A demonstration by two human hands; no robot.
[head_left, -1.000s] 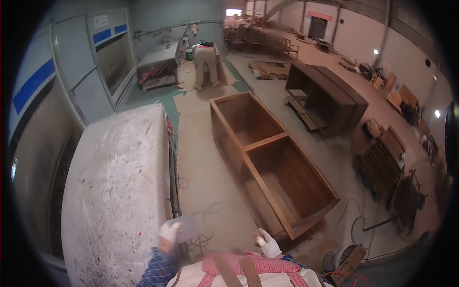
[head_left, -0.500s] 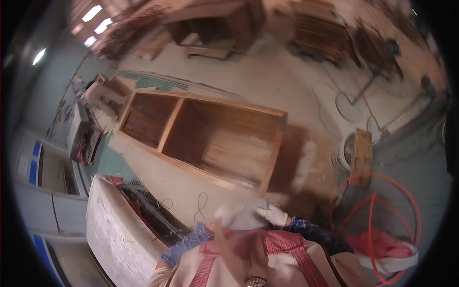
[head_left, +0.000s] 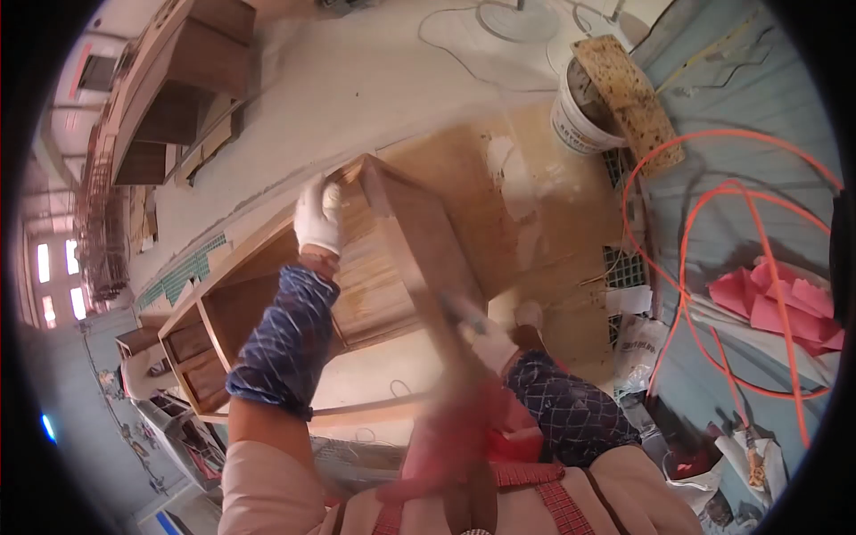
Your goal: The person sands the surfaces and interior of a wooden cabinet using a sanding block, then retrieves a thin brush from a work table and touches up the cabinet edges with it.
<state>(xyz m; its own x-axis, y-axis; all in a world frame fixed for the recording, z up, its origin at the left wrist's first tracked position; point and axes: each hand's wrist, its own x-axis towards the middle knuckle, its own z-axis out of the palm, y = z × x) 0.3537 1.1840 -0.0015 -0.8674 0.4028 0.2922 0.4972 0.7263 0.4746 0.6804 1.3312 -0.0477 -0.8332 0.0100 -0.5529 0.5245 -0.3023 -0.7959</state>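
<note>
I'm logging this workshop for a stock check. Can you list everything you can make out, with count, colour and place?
cabinet: one, brown, centre
dark cabinet: at least one, brown, upper left
bucket: one, white, upper right
board: one, speckled tan, by bucket
hose: count unclear, orange, right
fabric or paper: count unclear, red, right
sack: one, whitish, lower right
grating: several patches, green, left and right
round base: one, grey, top
floor sheet: count unclear, brown, right of cabinet
blurred piece: one, grey, by cabinet's end
sleeves: two, patterned blue, lower middle
left grip: one, white-gloved, at cabinet's upper rim
right grip: one, white-gloved, by cabinet's end, blurred
</note>
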